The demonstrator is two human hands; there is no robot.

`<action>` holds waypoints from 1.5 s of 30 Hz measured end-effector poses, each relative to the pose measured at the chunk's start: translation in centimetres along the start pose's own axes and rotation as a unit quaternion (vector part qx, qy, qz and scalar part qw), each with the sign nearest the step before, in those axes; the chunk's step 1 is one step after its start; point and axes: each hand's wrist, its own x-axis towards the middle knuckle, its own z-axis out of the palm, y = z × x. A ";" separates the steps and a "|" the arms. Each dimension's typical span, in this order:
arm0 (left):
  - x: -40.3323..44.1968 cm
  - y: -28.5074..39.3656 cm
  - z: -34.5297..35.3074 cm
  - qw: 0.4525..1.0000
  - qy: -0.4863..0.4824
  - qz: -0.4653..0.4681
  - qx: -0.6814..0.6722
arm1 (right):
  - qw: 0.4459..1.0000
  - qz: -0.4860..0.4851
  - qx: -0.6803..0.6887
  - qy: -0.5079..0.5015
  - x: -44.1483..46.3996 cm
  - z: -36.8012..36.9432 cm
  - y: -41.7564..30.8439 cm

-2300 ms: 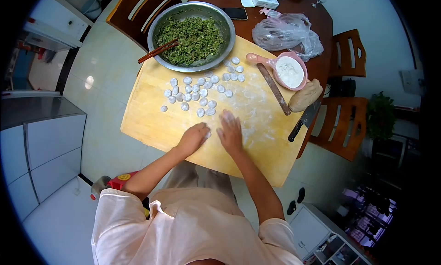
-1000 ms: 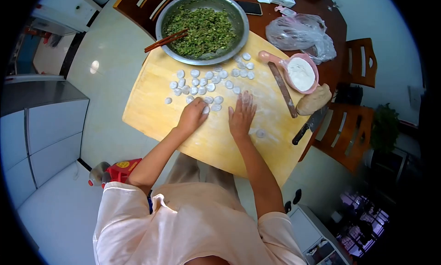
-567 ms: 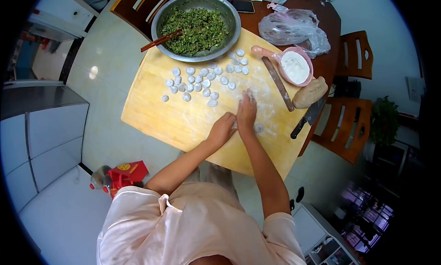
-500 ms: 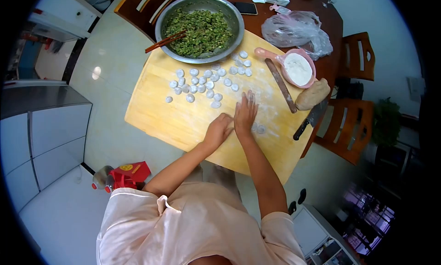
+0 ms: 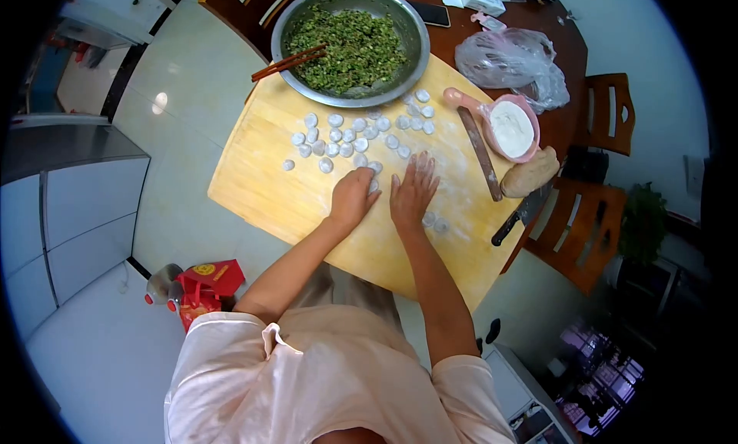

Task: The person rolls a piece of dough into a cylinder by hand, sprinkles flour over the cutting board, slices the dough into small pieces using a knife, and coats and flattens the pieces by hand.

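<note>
Small floured dough pieces (image 5: 332,149) lie scattered over the wooden board (image 5: 261,190). My left hand (image 5: 352,199) is at the near edge of this group, fingers curled, with a dough piece (image 5: 373,186) between thumb and fingers. Another piece touches its fingertips. Flat on the board to its right, my right hand (image 5: 413,189) has its fingers stretched out and dusted with flour. Two flattened dough pieces (image 5: 440,226) rest just right of that wrist.
A metal bowl of chopped green filling (image 5: 350,52) with chopsticks (image 5: 288,62) stands at the back. On the right are a rolling pin (image 5: 478,153), a pink scoop of flour (image 5: 511,129), a dough lump (image 5: 530,172), a knife (image 5: 521,213) and a plastic bag (image 5: 511,59).
My left hand has moved away from my right hand, up and left to the dough pieces. My right hand stays flat, its fingers a little more spread. The view has shifted slightly.
</note>
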 end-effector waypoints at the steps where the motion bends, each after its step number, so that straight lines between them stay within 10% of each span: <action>1: -0.2 0.3 -0.3 1.000 -0.011 -0.012 -0.002 | 1.000 -0.003 0.003 0.005 0.0 0.1 0.1; 9: 0.0 -2.0 -2.2 0.979 -0.169 0.110 -0.040 | 0.995 -0.097 -0.010 0.015 0.1 0.4 4.2; 18: -1.9 0.5 1.2 0.989 -0.118 0.028 -0.089 | 0.987 -0.150 0.047 -0.015 -4.1 -2.9 4.6; 27: -3.4 2.7 5.4 0.991 -0.074 0.027 -0.111 | 0.975 -0.027 0.215 0.050 -1.7 -0.5 4.4; 38: 2.6 -0.2 -1.6 0.994 0.015 0.099 -0.042 | 0.998 0.044 0.038 0.018 -0.7 0.7 -0.7; 45: 5.3 -1.5 -1.4 0.982 -0.160 0.070 0.069 | 0.999 0.009 0.041 0.023 0.1 0.1 -1.0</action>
